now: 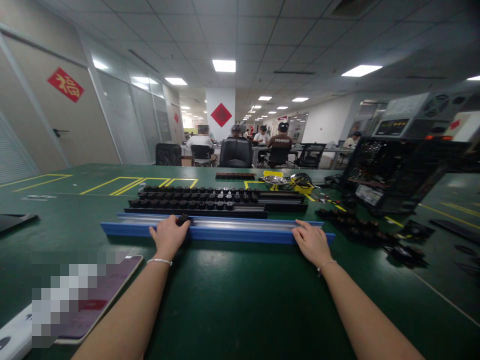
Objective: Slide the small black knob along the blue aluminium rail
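A blue rail [240,235] lies across the middle of the frame, flat on the green table [243,305], with a shiny channel along its length. The right hand [311,242] grips the rail near its right end, with the fingers over the top and the thumb toward the front wall. The left hand [168,236] is at the left part of the rail, its fingers half closed beside a small black piece [183,218] — I cannot tell if the hand holds this piece or only touches it.

Just behind, at the centre of the frame, there are black rails [253,214] which carry rows of round black pieces [191,205]. Farther up stands a metal dish [273,179]. On the right side, loose black parts [352,227] are near an opened computer case [378,175]. In the lower left of the frame lies a phone [101,310] — its screen is lit, and a part is blurred.

Beyond the table, near the upper middle, there are chairs [236,152] and several people seated. A red diamond sign [221,115] hangs on the pillar [221,97].
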Motion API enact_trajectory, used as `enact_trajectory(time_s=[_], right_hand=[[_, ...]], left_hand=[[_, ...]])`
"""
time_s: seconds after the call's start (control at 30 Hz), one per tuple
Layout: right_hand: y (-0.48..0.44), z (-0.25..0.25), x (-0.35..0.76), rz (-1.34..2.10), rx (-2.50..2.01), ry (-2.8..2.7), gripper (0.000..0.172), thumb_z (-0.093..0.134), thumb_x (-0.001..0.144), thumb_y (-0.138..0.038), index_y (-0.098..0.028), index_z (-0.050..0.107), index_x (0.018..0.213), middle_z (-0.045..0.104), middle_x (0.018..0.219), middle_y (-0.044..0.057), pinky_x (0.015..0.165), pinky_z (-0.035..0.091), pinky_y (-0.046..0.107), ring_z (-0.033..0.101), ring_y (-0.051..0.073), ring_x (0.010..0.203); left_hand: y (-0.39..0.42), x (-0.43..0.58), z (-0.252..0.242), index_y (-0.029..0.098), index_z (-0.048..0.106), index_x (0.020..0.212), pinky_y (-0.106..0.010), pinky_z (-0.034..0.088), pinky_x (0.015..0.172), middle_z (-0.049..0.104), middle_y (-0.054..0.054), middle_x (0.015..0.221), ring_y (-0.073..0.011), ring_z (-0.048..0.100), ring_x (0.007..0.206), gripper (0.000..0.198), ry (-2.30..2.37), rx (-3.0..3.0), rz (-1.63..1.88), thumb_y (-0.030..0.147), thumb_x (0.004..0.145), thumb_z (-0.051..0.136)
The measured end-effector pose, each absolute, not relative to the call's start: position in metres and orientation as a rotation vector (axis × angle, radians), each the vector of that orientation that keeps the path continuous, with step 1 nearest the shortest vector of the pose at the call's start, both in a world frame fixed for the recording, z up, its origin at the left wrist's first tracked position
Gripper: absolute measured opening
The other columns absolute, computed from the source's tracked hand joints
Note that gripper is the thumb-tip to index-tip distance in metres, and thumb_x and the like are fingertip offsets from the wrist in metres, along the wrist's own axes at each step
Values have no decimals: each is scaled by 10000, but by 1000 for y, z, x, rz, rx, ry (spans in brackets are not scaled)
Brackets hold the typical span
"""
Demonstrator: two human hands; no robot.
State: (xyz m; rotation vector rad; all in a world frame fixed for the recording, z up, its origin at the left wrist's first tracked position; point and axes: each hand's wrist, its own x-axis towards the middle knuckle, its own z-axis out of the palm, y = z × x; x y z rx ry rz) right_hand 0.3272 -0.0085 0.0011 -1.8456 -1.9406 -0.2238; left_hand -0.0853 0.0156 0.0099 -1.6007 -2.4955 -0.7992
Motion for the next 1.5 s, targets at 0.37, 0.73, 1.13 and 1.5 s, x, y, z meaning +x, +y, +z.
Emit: enact_trajectory(time_s=[0.37, 0.73, 1.13, 1.5], right_hand=[[-9, 2, 327, -212, -1841, -1939, 424, 282, 886, -406, -244, 670, 834, 541, 1248, 22, 958, 298, 427, 510, 204, 1076], [-7, -2, 329, -257, -1827, -1939, 407, 295, 882, -394, -243, 671, 850, 544, 1245, 25, 945, 309, 424, 518, 207, 1059], [-7, -2, 329, -237, -1817, -1939, 407, 293, 879, -400, -247, 669, 844, 546, 1240, 28, 951, 302, 431, 512, 208, 1070], [-8, -1, 328, -251, -1836, -1942, 408, 293, 882, -394, -246, 670, 842, 542, 1248, 21, 952, 306, 424, 520, 204, 1060]], left_hand=[[15, -81, 11, 217, 586, 832, -586, 196, 991, 657, -120, 938, -318, 545, 1002, 385, -2485, -1625, -779, 550, 714, 431], [14, -79, 11, 214, 573, 816, -583, 212, 983, 658, -122, 920, -314, 556, 983, 378, -2471, -1625, -763, 546, 724, 417], [13, -77, 13, 210, 580, 832, -584, 191, 987, 662, -125, 922, -318, 553, 983, 396, -2471, -1650, -762, 554, 720, 417], [13, -74, 12, 218, 574, 788, -602, 166, 995, 664, -115, 909, -313, 558, 982, 366, -2454, -1662, -775, 539, 737, 408]])
